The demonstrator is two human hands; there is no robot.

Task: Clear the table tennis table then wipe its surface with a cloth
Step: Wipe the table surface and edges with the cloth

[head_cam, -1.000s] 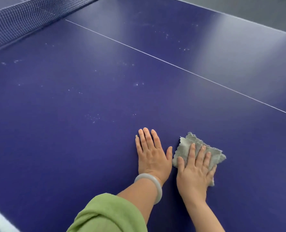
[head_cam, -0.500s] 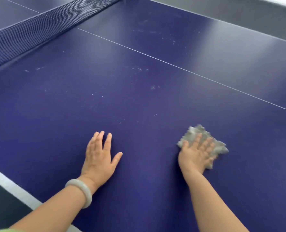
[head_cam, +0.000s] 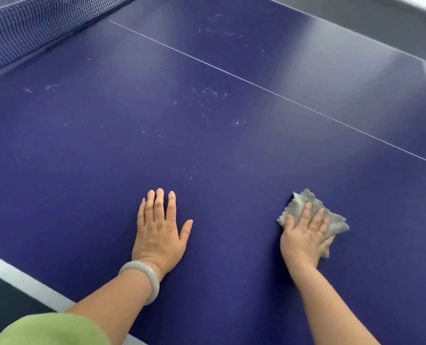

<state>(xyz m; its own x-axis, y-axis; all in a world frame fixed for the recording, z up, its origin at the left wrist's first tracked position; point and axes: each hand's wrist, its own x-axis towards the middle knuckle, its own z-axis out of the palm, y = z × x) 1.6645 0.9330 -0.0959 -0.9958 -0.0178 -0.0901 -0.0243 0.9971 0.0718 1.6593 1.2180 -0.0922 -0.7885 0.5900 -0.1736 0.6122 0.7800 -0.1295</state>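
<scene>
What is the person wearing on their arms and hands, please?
The left hand is bare, with a pale bangle on the wrist and a green sleeve higher up the arm. The right hand and forearm are bare, with no jewellery visible.

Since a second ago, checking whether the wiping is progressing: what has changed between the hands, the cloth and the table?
The left hand slid left across the table, away from the right hand, which it nearly touched before. The right hand stays flat on the cloth, fingers straight; pale specks remain.
</scene>
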